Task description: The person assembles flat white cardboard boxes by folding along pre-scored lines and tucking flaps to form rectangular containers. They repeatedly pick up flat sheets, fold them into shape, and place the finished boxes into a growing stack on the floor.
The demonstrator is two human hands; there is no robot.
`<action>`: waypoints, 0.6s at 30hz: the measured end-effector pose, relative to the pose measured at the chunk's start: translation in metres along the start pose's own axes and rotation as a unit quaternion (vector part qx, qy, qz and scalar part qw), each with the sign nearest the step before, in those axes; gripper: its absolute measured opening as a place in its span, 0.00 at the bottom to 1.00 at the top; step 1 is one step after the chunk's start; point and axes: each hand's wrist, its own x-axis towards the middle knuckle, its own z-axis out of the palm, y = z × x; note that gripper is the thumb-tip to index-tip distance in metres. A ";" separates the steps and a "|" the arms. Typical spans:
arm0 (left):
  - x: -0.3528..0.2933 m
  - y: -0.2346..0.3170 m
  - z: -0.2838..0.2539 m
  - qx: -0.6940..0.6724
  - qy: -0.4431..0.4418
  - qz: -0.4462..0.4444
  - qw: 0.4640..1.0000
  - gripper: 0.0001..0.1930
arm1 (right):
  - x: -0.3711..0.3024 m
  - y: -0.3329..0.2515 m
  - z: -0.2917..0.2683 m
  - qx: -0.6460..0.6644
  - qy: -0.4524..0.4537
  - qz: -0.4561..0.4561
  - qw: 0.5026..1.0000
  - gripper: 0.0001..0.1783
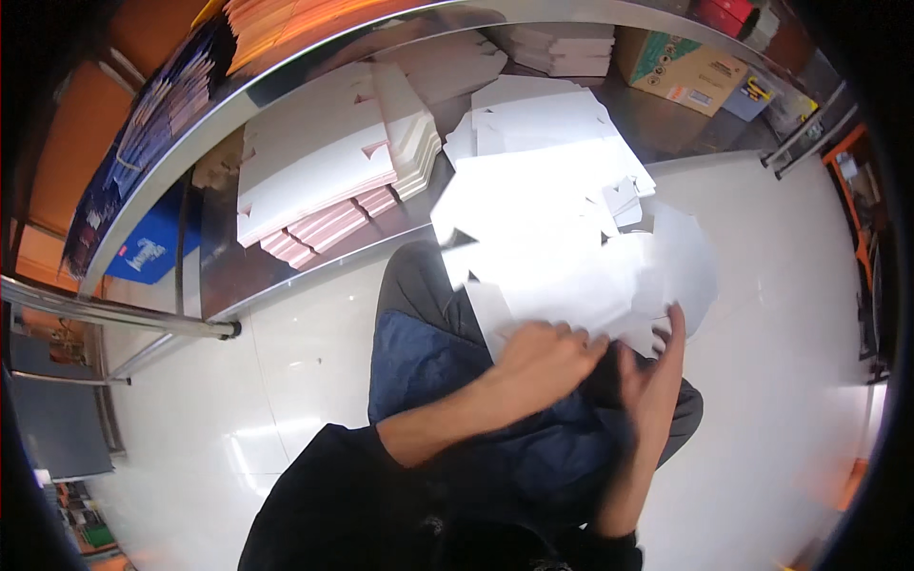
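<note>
White die-cut cardboard sheet (543,228) in front of low metal shelf (243,281), seemingly reaching over its rim. Probably best: steady broad panel, work edge evenly, avoid buckling. Left hand (547,358): grip mostly closed, fingers curled at sheet edge away from shelf; cannot tell if pinching. Right hand (657,373): grip half open, blurred; cannot tell if touching.

A glaring white card sheet (538,228), edge-notched, lies partly over the lap (424,366)

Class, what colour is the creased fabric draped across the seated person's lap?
Dark navy blue. The creased navy fabric shows best in the head view.
</note>
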 end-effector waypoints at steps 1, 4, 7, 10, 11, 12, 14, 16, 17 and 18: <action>0.001 0.010 0.011 -0.026 -0.020 0.005 0.999 0.10 | -0.020 0.001 -0.006 -0.010 -0.022 -0.046 0.999 0.43; 0.002 0.037 0.018 -0.120 -0.170 0.006 0.978 0.12 | -0.073 0.002 -0.011 0.040 -0.105 -0.062 0.992 0.37; 0.005 0.025 -0.015 -0.341 -0.259 -0.082 0.900 0.17 | -0.092 0.029 -0.010 0.133 -0.101 -0.042 0.985 0.25; -0.021 -0.021 -0.027 -0.324 -0.097 0.033 0.940 0.22 | -0.100 0.041 -0.022 0.221 -0.033 -0.059 0.973 0.16; -0.030 -0.030 -0.021 -0.296 -0.106 0.064 0.947 0.20 | -0.104 0.040 -0.025 0.260 -0.008 -0.052 0.964 0.14; -0.039 -0.038 -0.013 -0.268 -0.111 0.095 0.952 0.17 | -0.106 0.042 -0.031 0.265 -0.022 -0.033 0.963 0.11; -0.054 -0.025 0.004 -0.272 -0.148 0.107 0.945 0.13 | -0.109 0.035 -0.035 0.280 -0.038 -0.005 0.959 0.11; -0.062 -0.011 0.013 -0.244 -0.216 0.057 0.944 0.06 | -0.104 0.014 -0.046 0.212 -0.079 -0.041 0.973 0.11; -0.062 -0.007 0.016 -0.233 -0.231 0.048 0.943 0.06 | -0.103 -0.002 -0.051 0.172 -0.097 -0.080 0.977 0.10; -0.058 -0.005 0.016 -0.238 -0.267 0.026 0.933 0.06 | -0.103 -0.010 -0.052 0.132 -0.114 -0.119 0.977 0.10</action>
